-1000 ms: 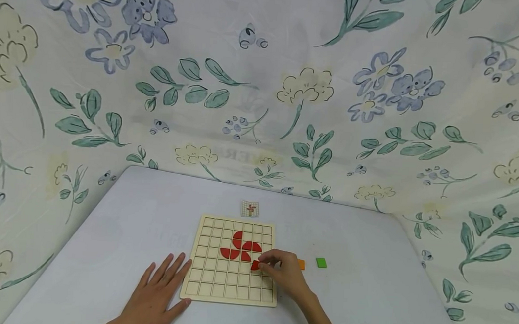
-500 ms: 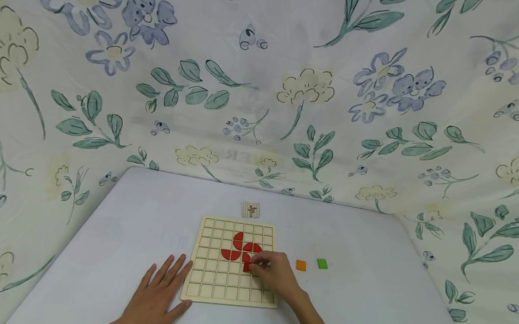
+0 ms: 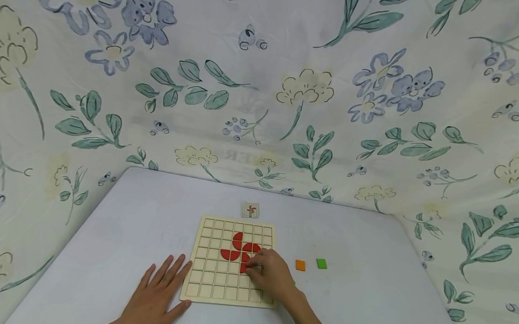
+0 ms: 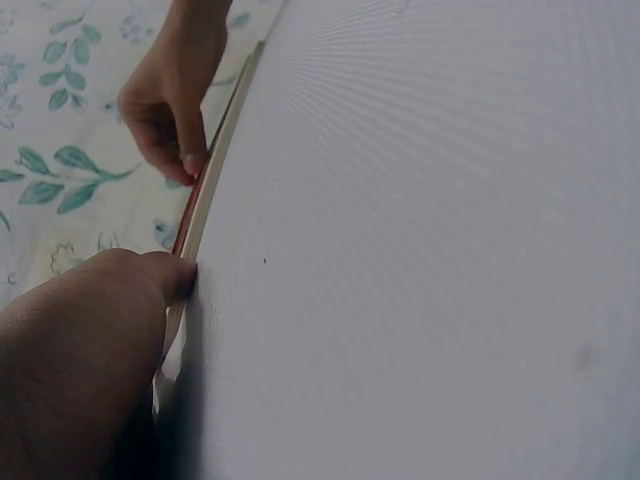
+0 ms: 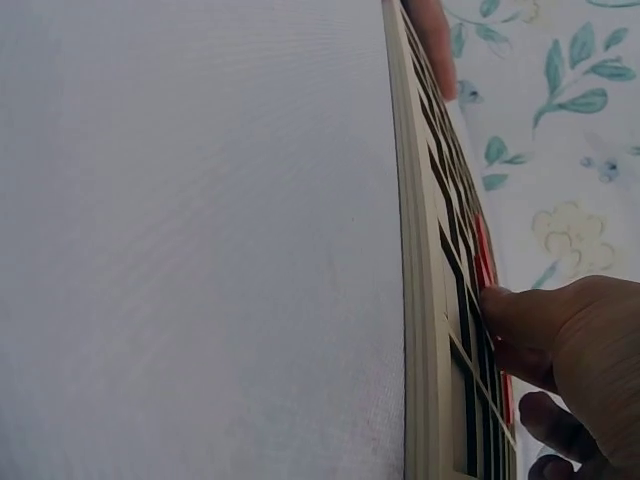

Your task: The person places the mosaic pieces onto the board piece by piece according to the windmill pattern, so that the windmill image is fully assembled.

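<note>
A wooden grid board (image 3: 218, 278) lies flat on the table, with several red rounded pieces (image 3: 230, 255) set in its squares like a pinwheel. My right hand (image 3: 275, 274) reaches over the board's right side. Its thumb and index finger pinch one red piece (image 3: 243, 266), right at a square just below the others and partly hidden by the fingertips. In the right wrist view that thumb (image 5: 525, 315) sits low against the grid. My left hand (image 3: 155, 292) rests flat with fingers spread, its fingertips and thumb at the board's left edge.
An orange square tile (image 3: 300, 265) and a green square tile (image 3: 321, 263) lie on the table (image 3: 367, 297) right of the board. Behind the board lies a small pattern card (image 3: 250, 210). A flower-printed cloth (image 3: 262, 122) rises around the table.
My right hand has moved left and slightly down with the red piece, bringing it down into line below the other red pieces. The orange tile has come into full sight. My left hand stays put.
</note>
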A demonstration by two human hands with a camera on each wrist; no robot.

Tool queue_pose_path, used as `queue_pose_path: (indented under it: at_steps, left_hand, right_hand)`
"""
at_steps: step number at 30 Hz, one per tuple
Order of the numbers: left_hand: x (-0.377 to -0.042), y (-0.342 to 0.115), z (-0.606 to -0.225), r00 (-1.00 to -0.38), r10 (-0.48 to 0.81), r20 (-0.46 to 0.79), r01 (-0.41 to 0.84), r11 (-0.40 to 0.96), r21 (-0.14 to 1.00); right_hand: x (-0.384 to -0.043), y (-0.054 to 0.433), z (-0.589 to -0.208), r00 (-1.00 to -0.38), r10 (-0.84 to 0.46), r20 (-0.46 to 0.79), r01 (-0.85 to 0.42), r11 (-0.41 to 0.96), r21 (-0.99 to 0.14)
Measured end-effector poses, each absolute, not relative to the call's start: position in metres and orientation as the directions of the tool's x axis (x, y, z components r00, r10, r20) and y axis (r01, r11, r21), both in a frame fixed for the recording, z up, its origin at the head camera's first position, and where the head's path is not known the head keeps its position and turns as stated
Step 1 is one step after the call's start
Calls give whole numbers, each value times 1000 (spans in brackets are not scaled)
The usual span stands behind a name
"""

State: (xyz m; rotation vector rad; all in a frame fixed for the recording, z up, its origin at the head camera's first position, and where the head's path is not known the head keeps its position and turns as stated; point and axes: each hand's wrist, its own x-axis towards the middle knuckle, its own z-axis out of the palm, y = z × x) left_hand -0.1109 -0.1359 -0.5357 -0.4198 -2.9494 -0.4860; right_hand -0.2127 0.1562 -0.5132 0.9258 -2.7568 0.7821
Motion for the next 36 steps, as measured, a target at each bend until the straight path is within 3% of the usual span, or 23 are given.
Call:
queue_pose_path:
  at_steps: [7, 24, 36]
  left_hand:
    - [-110, -137, -537, -946, 259, 193, 308, 904, 298]
    - [-110, -137, -539, -945, 249, 209, 305, 904, 300]
    - [-110, -137, -540, -943, 252, 217, 309, 905, 292]
  right_hand:
    - [-211, 156, -511, -795, -533, 289, -606, 686, -402]
    - [-211, 181, -506, -846, -462, 266, -531, 696, -484]
    - [-212, 218, -506, -902, -334, 272, -429, 758, -491]
